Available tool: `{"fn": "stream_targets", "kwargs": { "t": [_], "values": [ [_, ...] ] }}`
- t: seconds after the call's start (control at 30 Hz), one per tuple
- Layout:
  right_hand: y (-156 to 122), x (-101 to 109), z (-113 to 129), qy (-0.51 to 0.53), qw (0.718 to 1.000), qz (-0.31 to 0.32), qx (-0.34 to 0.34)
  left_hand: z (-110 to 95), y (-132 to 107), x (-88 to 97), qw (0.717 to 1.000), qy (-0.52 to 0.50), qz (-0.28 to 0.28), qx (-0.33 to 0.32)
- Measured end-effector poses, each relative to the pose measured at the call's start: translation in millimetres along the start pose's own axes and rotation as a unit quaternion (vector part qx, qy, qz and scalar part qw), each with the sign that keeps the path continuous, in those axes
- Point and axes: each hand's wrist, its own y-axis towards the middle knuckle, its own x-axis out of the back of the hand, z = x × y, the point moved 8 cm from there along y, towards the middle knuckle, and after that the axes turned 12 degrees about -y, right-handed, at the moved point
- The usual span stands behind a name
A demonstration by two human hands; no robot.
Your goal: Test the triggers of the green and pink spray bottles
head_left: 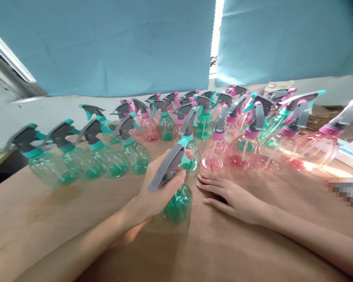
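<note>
My left hand (161,184) is wrapped round the neck and trigger of a green spray bottle (178,203) with a grey and teal head. Its fingers hide the collar, and the nozzle points away from me. On the brown tabletop my right hand (229,196) lies flat, holding nothing, fingertips just short of a pink spray bottle (214,154). Directly behind the held bottle stands another green spray bottle (192,156), partly covered by my left hand.
Green spray bottles (91,162) form a row at the left. Pink ones (253,152) line up at the right, with several mixed rows behind. A blue curtain (120,47) hangs at the back. A white object (350,154) and a blurred grey item (348,192) lie far right.
</note>
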Motion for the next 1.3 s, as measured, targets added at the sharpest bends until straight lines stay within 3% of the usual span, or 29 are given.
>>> {"fn": "stream_targets", "kwargs": {
  "t": [1.3],
  "values": [
    [0.5, -0.4, 0.8, -0.021, 1.0, 0.007, 0.004, 1.2, 0.2, 0.0, 1.0, 0.001, -0.001, -0.016]
  ]
}}
